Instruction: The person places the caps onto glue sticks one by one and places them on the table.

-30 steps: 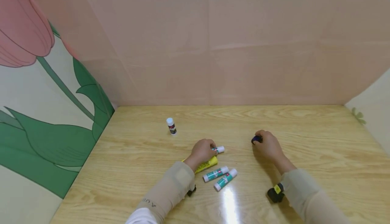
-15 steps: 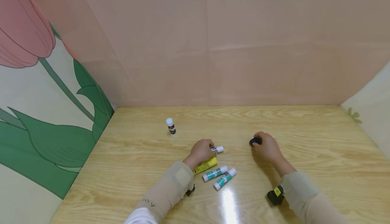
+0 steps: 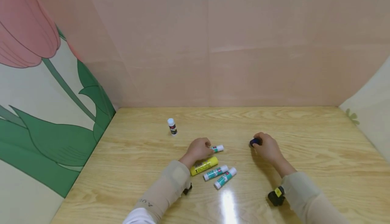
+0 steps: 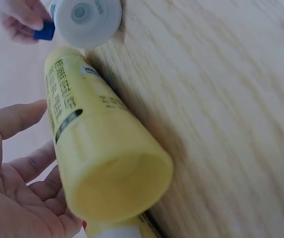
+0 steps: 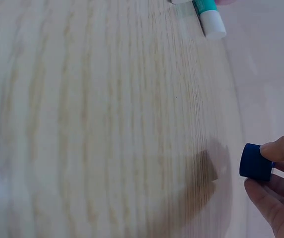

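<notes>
My left hand (image 3: pixel 199 149) is over the table, its fingertips at the near end of a white-and-teal glue stick (image 3: pixel 217 148). In the left wrist view its thumb and fingers look relaxed behind a yellow glue stick (image 4: pixel 97 129), not wrapped round it. Part of another yellow object (image 4: pixel 117 231) shows below. My right hand (image 3: pixel 267 147) pinches a short dark blue cap (image 5: pixel 255 162) between thumb and fingers, just above the table; whether more is attached behind the fingers is hidden.
Two more teal glue sticks (image 3: pixel 215 172) lie side by side nearer me. A small white-capped glue stick (image 3: pixel 172 126) with a dark label stands upright at the back left. The wooden table (image 3: pixel 320 142) meets a pinkish cloth (image 3: pixel 210 64) behind.
My left hand has shifted slightly left and back, showing more of the yellow glue stick. My right hand, still pinching the blue cap, has barely moved.
</notes>
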Tool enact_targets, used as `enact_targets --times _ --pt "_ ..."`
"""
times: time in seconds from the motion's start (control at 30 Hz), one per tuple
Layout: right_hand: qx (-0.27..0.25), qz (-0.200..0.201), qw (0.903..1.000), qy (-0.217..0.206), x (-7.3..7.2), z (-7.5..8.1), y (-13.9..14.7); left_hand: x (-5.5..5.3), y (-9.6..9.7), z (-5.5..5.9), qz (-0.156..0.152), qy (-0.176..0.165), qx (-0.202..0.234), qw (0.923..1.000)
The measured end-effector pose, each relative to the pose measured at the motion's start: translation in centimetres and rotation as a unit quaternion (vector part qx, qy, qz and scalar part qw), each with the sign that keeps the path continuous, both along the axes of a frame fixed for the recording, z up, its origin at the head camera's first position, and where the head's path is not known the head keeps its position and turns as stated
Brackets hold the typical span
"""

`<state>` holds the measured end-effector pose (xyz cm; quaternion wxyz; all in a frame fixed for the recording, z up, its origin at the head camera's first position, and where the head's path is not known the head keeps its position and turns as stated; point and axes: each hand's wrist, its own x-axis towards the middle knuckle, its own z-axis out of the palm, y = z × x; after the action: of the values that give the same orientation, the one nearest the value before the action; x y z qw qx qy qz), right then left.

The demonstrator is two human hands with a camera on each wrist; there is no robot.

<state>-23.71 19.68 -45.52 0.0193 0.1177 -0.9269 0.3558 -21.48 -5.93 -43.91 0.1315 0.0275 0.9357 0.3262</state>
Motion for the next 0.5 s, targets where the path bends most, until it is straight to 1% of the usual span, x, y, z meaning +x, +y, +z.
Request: enact_targets --times 0.17,0.27,0.37,0.47,0.5 --pt "0.008 0.003 1.0 0.0 0.1 -0.18 -0.02 -0.14 -0.46 -0.17 -0.002 0.014 -0.003 0.9999" --pt "0.011 0.003 0.9999 -0.004 0.16 -0.32 -0.01 -0.16 -0.63 -0.25 0.0 0.012 0.0 0.9999" --pt "0.012 0.002 0.9999 -0.005 0.18 -0.45 0.04 -0.2 -0.83 -0.35 -0.003 0.025 -0.002 0.9997" --pt "0.012 0.002 0.9999 -0.006 0.15 -0.5 0.09 -0.23 -0.97 -0.28 0.001 0.029 0.002 0.9996" --pt "0.013 0.001 0.9999 -0.007 0.14 -0.47 0.09 -0.25 -1.02 -0.26 0.003 0.026 0.006 0.9996"
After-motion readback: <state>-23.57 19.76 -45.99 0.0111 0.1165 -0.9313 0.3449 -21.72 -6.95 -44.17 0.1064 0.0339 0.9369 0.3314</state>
